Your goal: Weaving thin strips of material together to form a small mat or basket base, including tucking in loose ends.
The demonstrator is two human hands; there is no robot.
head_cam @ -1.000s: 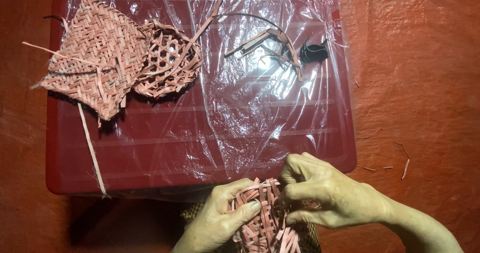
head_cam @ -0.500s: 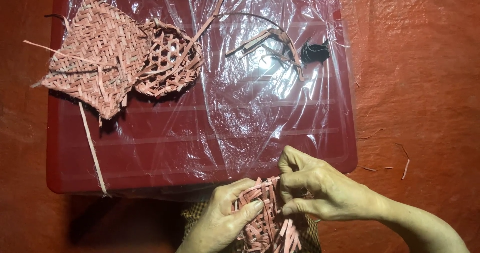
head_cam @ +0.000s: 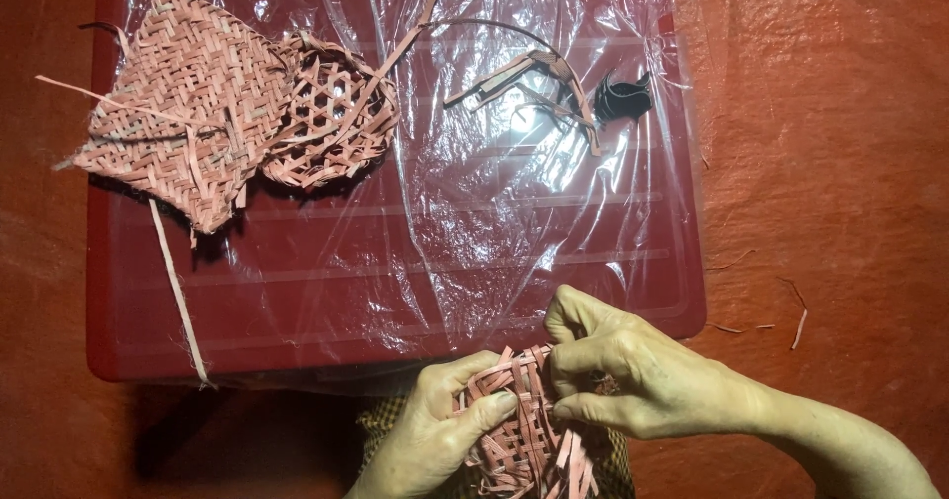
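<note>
Pinching the woven piece [head_cam: 524,430] between left hand [head_cam: 435,440] and right hand [head_cam: 633,380].

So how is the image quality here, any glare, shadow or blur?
Head view: sharp overall; glare on the plastic sheet near the loose strips; dark shadow under the red tray at lower left; both hands and the weave evenly lit, cropped at the bottom edge.

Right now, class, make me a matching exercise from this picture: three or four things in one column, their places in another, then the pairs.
Things:
1 flat woven mat
2 open-weave round piece
3 black clip
4 small weaving

Places:
a between both hands
b lid's far left corner
c lid's far right
d just right of the mat

Pairs: 1-b, 2-d, 3-c, 4-a
</note>
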